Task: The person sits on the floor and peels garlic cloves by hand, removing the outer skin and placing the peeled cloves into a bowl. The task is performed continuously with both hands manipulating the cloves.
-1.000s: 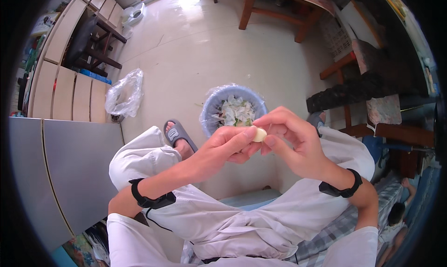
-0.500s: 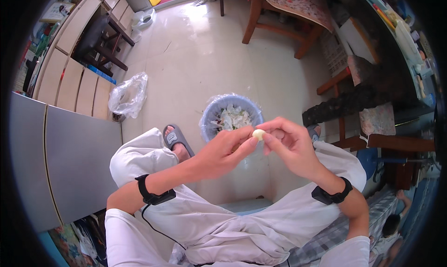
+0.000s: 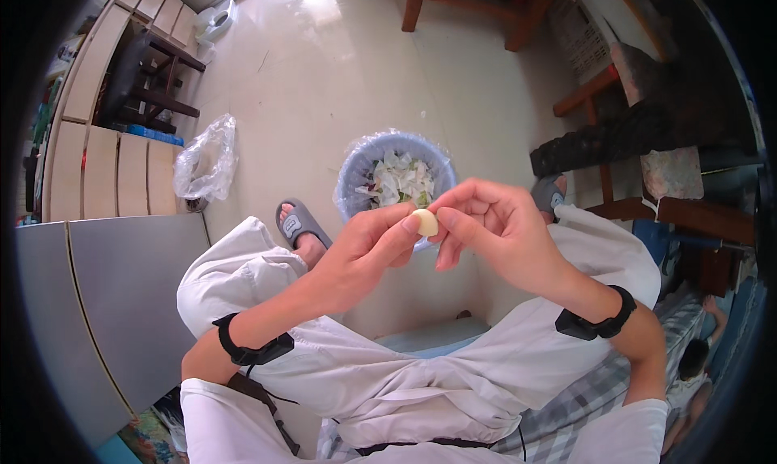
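A pale, peeled-looking garlic clove [image 3: 426, 223] is held up over the near rim of a light-blue waste bin [image 3: 346, 177]. My left hand [image 3: 371, 241] grips it between thumb and index finger, its other fingers curled. From the other side, my right hand [image 3: 500, 225] pinches at the clove's edge with thumb and index fingertips, the remaining fingers loosely bent. Whether a shred of skin sits in that right pinch is too small to tell. Inside the bin, lined with clear plastic, lie white papery scraps [image 3: 396, 177] and some greenish bits.
My slippered left foot [image 3: 303, 229] and right foot [image 3: 550, 195] flank the bin. A crumpled clear plastic bag [image 3: 206, 161] lies on the floor at left, by beige drawers [image 3: 97, 169] and a dark stool [image 3: 154, 76]. Wooden chairs stand right; a person [image 3: 692, 375] is at lower right.
My hands have moved slightly left relative to my view, and the clove now sits more in the left fingers. The right fingers have drawn a little apart from it. The view has shifted.
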A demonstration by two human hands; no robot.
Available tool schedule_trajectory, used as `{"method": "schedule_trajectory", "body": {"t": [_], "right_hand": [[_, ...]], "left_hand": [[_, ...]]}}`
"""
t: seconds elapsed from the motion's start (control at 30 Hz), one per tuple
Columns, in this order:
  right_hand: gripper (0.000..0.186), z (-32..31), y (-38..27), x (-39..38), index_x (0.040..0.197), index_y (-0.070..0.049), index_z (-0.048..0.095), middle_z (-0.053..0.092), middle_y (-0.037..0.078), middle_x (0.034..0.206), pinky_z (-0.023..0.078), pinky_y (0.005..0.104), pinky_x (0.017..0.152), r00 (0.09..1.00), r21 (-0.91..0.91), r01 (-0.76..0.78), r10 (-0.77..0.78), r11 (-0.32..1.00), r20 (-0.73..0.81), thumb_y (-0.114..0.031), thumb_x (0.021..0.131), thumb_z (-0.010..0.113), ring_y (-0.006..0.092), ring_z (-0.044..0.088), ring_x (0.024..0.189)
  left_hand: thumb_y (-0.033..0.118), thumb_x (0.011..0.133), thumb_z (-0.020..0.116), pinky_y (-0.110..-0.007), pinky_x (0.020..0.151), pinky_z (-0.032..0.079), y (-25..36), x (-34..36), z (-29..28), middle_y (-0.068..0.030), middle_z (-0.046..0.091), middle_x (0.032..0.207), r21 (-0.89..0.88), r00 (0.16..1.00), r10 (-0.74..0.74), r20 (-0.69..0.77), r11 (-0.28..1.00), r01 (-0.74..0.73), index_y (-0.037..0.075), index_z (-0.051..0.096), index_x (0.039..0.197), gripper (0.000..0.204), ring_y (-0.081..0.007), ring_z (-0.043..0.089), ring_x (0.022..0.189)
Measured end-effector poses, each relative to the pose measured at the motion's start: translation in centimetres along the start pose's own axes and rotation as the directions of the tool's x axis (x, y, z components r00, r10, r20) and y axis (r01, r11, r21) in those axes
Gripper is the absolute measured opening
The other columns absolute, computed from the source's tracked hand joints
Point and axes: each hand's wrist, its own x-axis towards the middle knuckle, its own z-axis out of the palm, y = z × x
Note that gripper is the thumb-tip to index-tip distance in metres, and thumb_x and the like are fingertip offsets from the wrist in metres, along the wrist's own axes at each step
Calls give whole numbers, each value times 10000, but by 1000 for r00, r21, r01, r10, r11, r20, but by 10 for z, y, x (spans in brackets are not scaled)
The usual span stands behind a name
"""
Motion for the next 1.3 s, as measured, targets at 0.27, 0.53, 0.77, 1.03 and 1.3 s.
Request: {"method": "schedule_trajectory", "body": {"t": [0.27, 0.53, 0.77, 1.03, 1.3], "right_hand": [[226, 0, -9, 2, 1146, 93, 656, 720, 103, 953, 585, 254, 687, 1000, -11, -25, 24, 1000, -10, -92, 1022, 620, 134, 709, 749], [225, 1, -9, 3, 1167, 93, 663, 753, 135, 934, 580, 244, 668, 1000, -64, 2, -2, 998, 0, -64, 1020, 598, 122, 710, 741], [230, 0, -11, 4, 1142, 102, 673, 751, 139, 928, 572, 237, 652, 999, -47, -32, 33, 998, 12, -82, 1024, 600, 126, 707, 712], [220, 2, -12, 3, 1126, 89, 686, 733, 109, 889, 560, 231, 631, 998, -36, -63, 63, 997, 3, -83, 1014, 605, 122, 699, 690], [219, 2, -11, 5, 1126, 87, 684, 726, 125, 888, 585, 253, 635, 998, -19, -70, 70, 997, 1, -53, 1003, 567, 154, 716, 680]], "left_hand": [[330, 1106, 443, -254, 610, 301, 16, 2, 6, 60, 454, 784, 5, 999, -38, 29, 999, 38, 17, 634, 1099, 367, -58, 357, 702], [380, 1086, 458, -258, 595, 273, 19, 3, 7, 61, 450, 774, -123, 997, -63, 47, 990, 68, 12, 660, 1090, 420, -54, 321, 679], [380, 1075, 494, -260, 587, 242, 15, 4, 0, 71, 425, 760, -169, 985, -145, 94, 973, 159, 25, 681, 1025, 404, -51, 295, 653], [378, 1069, 516, -265, 555, 212, 15, 4, 0, 82, 400, 727, -200, 978, -183, 104, 959, 200, 30, 697, 1041, 393, -48, 270, 625], [396, 1056, 528, -260, 553, 204, 16, 3, 0, 84, 401, 734, -236, 972, -223, 81, 943, 236, 14, 699, 1046, 419, -42, 268, 627]]}}
